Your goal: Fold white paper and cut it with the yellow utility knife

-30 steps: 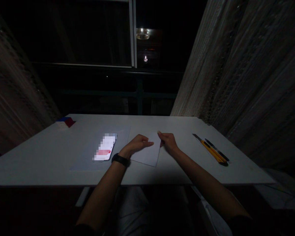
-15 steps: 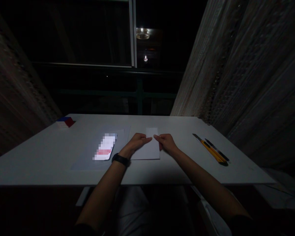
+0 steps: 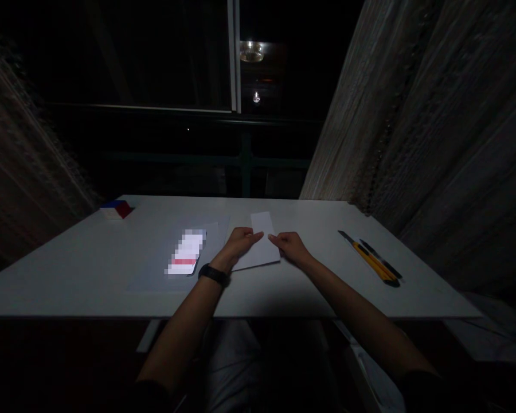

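Observation:
A small white sheet of paper (image 3: 262, 241) lies on the white table (image 3: 90, 269), its far end reaching away from me. My left hand (image 3: 241, 241) pinches its left edge, fingers closed on the paper; a dark watch sits on that wrist. My right hand (image 3: 289, 246) pinches the right edge in the same way. The two hands almost meet over the middle of the sheet.
A lit phone (image 3: 186, 252) rests on a larger pale sheet (image 3: 155, 275) left of my hands. A yellow utility knife (image 3: 367, 259) and a dark pen (image 3: 380, 259) lie at the right. A red, white and blue cube (image 3: 116, 209) sits far left. Curtains hang on both sides.
The sheet was turned from a slanted position to lying lengthwise away from me. Both hands shifted from its far corner to its two side edges and came closer together.

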`<state>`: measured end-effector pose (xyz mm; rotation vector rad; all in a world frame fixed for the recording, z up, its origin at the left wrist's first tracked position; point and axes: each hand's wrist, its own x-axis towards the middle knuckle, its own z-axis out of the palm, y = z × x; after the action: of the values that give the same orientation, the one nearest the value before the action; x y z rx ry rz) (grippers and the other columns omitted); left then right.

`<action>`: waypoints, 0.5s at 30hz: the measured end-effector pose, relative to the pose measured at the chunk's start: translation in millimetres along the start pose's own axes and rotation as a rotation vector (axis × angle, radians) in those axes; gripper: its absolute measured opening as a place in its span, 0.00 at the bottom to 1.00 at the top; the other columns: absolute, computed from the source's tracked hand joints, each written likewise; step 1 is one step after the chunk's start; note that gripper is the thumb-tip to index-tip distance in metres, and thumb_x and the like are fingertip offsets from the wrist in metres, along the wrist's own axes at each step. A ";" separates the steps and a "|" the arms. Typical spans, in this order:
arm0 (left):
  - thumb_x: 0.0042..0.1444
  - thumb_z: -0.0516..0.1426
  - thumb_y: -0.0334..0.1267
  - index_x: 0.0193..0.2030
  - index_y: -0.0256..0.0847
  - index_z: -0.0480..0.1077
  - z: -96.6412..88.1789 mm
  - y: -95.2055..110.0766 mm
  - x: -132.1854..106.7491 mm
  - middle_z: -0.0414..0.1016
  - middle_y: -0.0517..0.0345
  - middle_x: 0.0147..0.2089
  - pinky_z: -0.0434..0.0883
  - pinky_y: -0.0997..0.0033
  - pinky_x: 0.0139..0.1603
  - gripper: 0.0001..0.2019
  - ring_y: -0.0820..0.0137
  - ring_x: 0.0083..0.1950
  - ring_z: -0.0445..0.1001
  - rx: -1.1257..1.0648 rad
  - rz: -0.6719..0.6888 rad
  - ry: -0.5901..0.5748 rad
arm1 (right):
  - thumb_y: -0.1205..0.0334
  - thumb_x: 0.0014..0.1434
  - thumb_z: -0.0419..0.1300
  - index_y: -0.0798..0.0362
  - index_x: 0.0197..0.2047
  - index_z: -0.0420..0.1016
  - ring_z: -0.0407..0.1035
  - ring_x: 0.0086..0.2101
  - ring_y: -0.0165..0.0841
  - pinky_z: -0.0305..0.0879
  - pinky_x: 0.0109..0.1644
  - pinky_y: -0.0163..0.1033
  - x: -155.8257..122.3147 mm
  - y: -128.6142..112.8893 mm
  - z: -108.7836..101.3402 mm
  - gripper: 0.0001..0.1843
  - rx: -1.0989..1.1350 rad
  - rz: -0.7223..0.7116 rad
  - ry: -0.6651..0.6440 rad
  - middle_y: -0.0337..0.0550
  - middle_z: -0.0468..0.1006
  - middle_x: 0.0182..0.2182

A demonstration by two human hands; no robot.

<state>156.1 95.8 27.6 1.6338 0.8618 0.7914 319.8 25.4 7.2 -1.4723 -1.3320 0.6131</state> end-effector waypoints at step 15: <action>0.36 0.68 0.45 0.30 0.32 0.74 -2.7 8.4 -6.1 0.77 0.52 0.29 0.66 0.72 0.29 0.19 0.69 0.27 0.72 -0.282 -0.162 -0.126 | 0.36 0.44 0.60 0.53 0.12 0.58 0.49 0.17 0.24 0.46 0.22 0.34 0.6 -2.7 -2.2 0.30 0.052 0.036 0.038 0.31 0.54 0.12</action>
<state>151.8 90.6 35.9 1.3331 0.7459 0.6564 320.8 24.9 10.6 -1.4619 -1.2541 0.6358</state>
